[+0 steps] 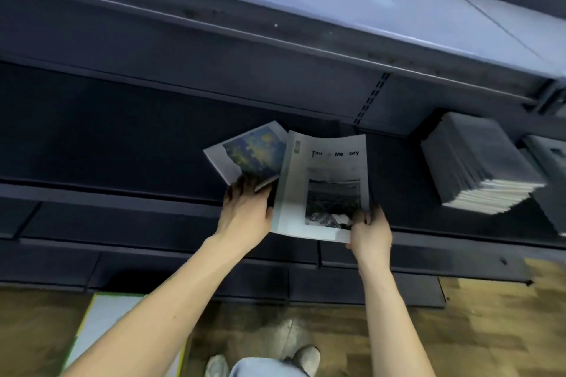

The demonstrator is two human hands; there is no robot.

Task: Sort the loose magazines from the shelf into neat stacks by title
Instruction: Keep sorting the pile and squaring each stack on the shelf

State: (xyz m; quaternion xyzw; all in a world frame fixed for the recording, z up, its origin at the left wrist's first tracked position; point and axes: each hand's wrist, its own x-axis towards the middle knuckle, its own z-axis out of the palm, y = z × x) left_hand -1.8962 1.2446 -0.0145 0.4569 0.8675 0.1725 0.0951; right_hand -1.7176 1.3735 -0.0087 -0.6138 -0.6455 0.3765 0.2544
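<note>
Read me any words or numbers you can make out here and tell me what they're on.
"Tim" and "Me ory", with gaps between letters: on the white magazine in the right hand.
Painted-cover magazine in the left hand: no text readable.
Stack on the shelf: too blurred.

Two held magazines [324, 187] — stack [481, 162] right

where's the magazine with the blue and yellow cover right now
In the head view it's just left of centre, held up in front of the dark shelf: the blue and yellow magazine is gripped by the left hand, beside the white magazine in the right hand.
</note>
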